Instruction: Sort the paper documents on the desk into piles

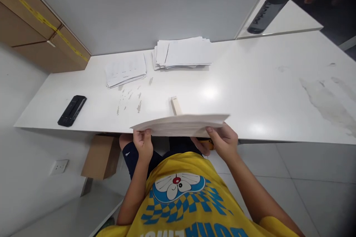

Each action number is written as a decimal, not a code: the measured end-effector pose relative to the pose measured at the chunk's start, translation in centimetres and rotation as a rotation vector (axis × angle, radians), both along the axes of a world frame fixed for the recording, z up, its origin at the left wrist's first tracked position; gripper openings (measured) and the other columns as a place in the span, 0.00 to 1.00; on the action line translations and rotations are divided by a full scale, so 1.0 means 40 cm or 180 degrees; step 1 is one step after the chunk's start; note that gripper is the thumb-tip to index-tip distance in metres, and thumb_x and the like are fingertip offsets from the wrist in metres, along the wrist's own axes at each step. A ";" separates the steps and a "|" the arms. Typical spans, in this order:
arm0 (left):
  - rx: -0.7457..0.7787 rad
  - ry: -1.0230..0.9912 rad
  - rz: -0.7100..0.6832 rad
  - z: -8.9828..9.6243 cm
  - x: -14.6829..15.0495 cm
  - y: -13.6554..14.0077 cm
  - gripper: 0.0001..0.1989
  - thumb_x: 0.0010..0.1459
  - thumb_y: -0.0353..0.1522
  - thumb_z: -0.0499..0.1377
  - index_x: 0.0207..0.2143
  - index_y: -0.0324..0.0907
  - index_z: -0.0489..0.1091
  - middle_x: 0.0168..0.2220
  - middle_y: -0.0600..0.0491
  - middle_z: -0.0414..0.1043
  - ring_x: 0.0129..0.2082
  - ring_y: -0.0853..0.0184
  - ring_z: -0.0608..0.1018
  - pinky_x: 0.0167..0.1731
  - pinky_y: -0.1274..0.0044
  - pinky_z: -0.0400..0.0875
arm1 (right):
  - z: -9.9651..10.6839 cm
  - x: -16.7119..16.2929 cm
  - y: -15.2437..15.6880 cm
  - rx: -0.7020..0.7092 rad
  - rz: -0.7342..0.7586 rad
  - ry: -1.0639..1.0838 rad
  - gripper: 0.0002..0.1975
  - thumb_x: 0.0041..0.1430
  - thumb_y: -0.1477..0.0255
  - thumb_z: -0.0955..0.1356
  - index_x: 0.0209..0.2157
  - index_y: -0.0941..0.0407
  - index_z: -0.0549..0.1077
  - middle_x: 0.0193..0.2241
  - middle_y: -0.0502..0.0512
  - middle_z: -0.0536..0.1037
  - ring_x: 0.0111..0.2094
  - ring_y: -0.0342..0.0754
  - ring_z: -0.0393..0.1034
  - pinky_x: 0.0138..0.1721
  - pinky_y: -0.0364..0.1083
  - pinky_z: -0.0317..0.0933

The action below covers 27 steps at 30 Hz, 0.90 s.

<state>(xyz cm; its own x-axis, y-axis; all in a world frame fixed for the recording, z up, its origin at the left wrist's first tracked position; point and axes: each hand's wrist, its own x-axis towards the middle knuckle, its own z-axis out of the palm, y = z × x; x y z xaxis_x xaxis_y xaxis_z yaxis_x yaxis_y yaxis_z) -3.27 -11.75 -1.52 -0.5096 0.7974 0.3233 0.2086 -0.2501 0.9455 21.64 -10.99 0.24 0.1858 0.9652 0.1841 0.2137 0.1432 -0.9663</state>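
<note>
A stack of white paper sheets is held at the front edge of the desk, tilted so that its top edge bows upward. My left hand pinches its left end, the thumb on the near face. At the right end my right hand grips it the same way, with the fingers hidden behind the sheets. Just beyond the paper lies a small cream-coloured stick-like object, its near end covered by the sheets; I cannot tell what it is.
Two paper piles, a smaller one and a thicker one, lie at the back of the white desk. A black device rests at the left. Cardboard boxes stand at the back left; another box is below the desk.
</note>
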 end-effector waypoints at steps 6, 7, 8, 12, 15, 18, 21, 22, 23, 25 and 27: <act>0.0211 0.0213 0.0076 0.025 0.012 0.013 0.23 0.59 0.53 0.61 0.31 0.42 0.67 0.27 0.56 0.69 0.28 0.69 0.72 0.31 0.78 0.69 | -0.029 -0.025 0.000 0.0053 -0.0664 0.0272 0.20 0.58 0.50 0.68 0.35 0.53 0.74 0.30 0.56 0.79 0.35 0.56 0.74 0.38 0.53 0.68; 0.0341 0.0232 0.0099 0.033 0.016 0.018 0.22 0.59 0.52 0.61 0.32 0.42 0.68 0.29 0.56 0.69 0.29 0.69 0.73 0.33 0.77 0.70 | -0.021 -0.026 0.001 0.0164 -0.0773 0.0297 0.18 0.59 0.51 0.68 0.36 0.53 0.74 0.31 0.56 0.79 0.36 0.56 0.74 0.39 0.53 0.68; 0.0475 0.0257 0.0107 0.041 0.019 0.024 0.21 0.60 0.52 0.60 0.32 0.43 0.68 0.30 0.55 0.70 0.31 0.68 0.74 0.35 0.76 0.70 | -0.010 -0.026 0.004 0.0310 -0.0847 0.0300 0.17 0.60 0.53 0.68 0.36 0.53 0.74 0.31 0.56 0.78 0.36 0.56 0.74 0.41 0.54 0.68; 0.0816 0.0379 -0.0243 0.067 0.028 0.059 0.20 0.65 0.51 0.56 0.35 0.43 0.67 0.35 0.52 0.74 0.38 0.64 0.78 0.44 0.70 0.71 | 0.042 -0.025 0.023 0.0795 -0.0644 0.0254 0.15 0.62 0.54 0.67 0.39 0.51 0.72 0.33 0.57 0.78 0.38 0.56 0.75 0.45 0.55 0.68; 0.0611 0.0436 -0.0472 0.065 0.024 0.074 0.20 0.66 0.50 0.53 0.39 0.43 0.68 0.36 0.50 0.75 0.40 0.63 0.78 0.47 0.69 0.71 | 0.041 -0.026 0.033 0.0612 -0.0251 0.0339 0.16 0.62 0.54 0.67 0.42 0.50 0.70 0.37 0.57 0.78 0.41 0.56 0.76 0.45 0.55 0.69; 0.0286 0.0477 -0.0601 0.050 0.017 0.078 0.22 0.66 0.51 0.53 0.41 0.42 0.70 0.39 0.48 0.75 0.42 0.62 0.77 0.46 0.70 0.71 | 0.000 -0.025 0.040 0.0224 -0.0031 0.0416 0.14 0.62 0.56 0.68 0.43 0.51 0.70 0.40 0.57 0.79 0.43 0.55 0.75 0.45 0.54 0.69; 0.0058 0.0401 -0.0664 0.040 0.016 0.072 0.22 0.64 0.52 0.55 0.39 0.42 0.72 0.37 0.49 0.75 0.39 0.63 0.78 0.43 0.71 0.72 | -0.042 -0.012 0.041 -0.0064 0.0000 0.0197 0.12 0.64 0.58 0.67 0.40 0.52 0.73 0.39 0.57 0.80 0.43 0.54 0.75 0.45 0.53 0.68; -0.0013 0.0373 -0.0642 0.040 0.016 0.067 0.23 0.63 0.53 0.56 0.38 0.42 0.72 0.35 0.50 0.75 0.38 0.63 0.78 0.42 0.72 0.72 | -0.049 -0.003 0.039 -0.0119 -0.0014 0.0096 0.12 0.64 0.58 0.66 0.40 0.52 0.74 0.39 0.57 0.81 0.43 0.55 0.75 0.45 0.53 0.68; -0.0069 0.0356 -0.0622 0.041 0.016 0.060 0.23 0.62 0.53 0.56 0.38 0.42 0.72 0.34 0.50 0.75 0.37 0.62 0.78 0.41 0.73 0.72 | -0.052 0.007 0.035 -0.0165 -0.0030 0.0018 0.13 0.64 0.58 0.66 0.40 0.52 0.75 0.38 0.56 0.81 0.43 0.55 0.75 0.45 0.53 0.68; -0.0108 0.0333 -0.0623 0.047 0.010 0.044 0.22 0.62 0.52 0.57 0.37 0.42 0.73 0.31 0.52 0.74 0.34 0.63 0.77 0.37 0.74 0.72 | -0.047 0.034 0.020 -0.0318 0.0017 -0.0052 0.13 0.63 0.58 0.67 0.41 0.52 0.76 0.37 0.55 0.81 0.41 0.56 0.75 0.42 0.53 0.68; -0.0156 0.0306 -0.0641 0.052 -0.002 0.031 0.22 0.64 0.51 0.55 0.33 0.42 0.73 0.28 0.53 0.72 0.29 0.65 0.74 0.32 0.76 0.70 | -0.033 0.068 0.001 -0.0701 0.0328 -0.0099 0.14 0.61 0.57 0.68 0.41 0.51 0.76 0.34 0.54 0.81 0.37 0.55 0.75 0.37 0.52 0.70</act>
